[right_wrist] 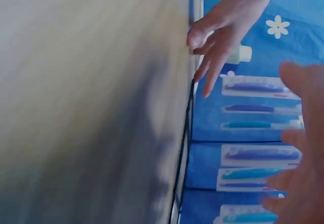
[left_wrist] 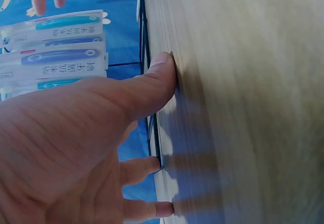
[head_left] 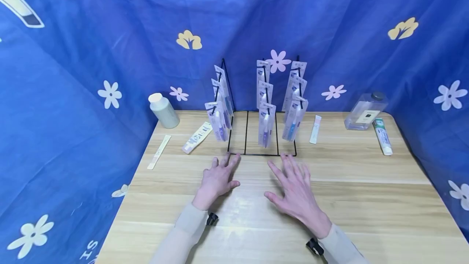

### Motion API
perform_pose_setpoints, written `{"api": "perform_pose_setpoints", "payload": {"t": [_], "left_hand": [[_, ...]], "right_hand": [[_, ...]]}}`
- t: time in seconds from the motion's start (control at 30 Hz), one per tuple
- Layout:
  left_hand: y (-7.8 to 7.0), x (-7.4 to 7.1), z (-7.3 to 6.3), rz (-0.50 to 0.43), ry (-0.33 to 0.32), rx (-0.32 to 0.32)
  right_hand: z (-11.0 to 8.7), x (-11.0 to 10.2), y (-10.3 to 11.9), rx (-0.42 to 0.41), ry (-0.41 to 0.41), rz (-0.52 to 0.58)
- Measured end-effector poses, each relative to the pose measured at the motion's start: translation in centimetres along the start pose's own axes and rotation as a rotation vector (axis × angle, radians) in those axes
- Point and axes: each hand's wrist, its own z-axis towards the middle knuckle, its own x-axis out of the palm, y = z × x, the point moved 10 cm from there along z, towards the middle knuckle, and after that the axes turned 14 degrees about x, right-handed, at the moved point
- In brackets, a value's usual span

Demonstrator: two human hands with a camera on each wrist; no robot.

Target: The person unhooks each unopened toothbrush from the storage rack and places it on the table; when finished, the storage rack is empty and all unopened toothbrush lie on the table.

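A black wire display rack [head_left: 253, 155] stands on the wooden table [head_left: 256, 231] near the blue cloth. Packaged toothbrushes hang from its hooks in three columns: left [head_left: 220, 122], middle [head_left: 266, 126] and right [head_left: 294, 119]. My left hand [head_left: 217, 180] is spread at the rack's front left corner; in the left wrist view its fingertips [left_wrist: 164, 209] reach the table by the wire. My right hand [head_left: 296, 195] is spread near the front right corner. It appears raised off the table in the right wrist view. Both hands hold nothing.
Left of the rack are a white-capped bottle [head_left: 164, 111], a printed long pack [head_left: 198, 137] and a slim strip [head_left: 159, 152]. On the right are a small slim pack [head_left: 315, 129], a clear black-capped bottle [head_left: 366, 111] and a toothpaste tube [head_left: 382, 137]. Blue cloth [head_left: 146, 23] hangs behind.
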Motion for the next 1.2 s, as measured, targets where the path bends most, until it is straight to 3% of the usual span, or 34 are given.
{"api": "perform_pose_setpoints", "payload": {"t": [0.13, 0.3, 0.43, 0.63, 0.87, 1.2], "left_hand": [[-0.1, 0.1, 0.2, 0.000, -0.001, -0.002], [0.1, 0.1, 0.1, -0.012, -0.006, -0.017], [0.1, 0.2, -0.1, -0.016, 0.017, -0.029], [-0.1, 0.3, 0.0, -0.025, 0.016, -0.033], [-0.1, 0.0, -0.1, -0.027, 0.003, -0.023], [-0.2, 0.0, -0.3, -0.063, -0.008, -0.022]], "right_hand": [[1.3, -0.8, 2.0, -0.028, 0.018, 0.248], [5.2, -0.1, 5.7, 0.011, 0.144, 0.626], [8.3, 0.4, 7.9, 0.059, 0.145, 0.799], [11.2, 0.6, 9.1, 0.124, 0.085, 0.834], [13.9, 1.6, 10.3, 0.140, 0.080, 0.873], [16.3, 2.0, 11.9, 0.167, 0.015, 0.891]]}}
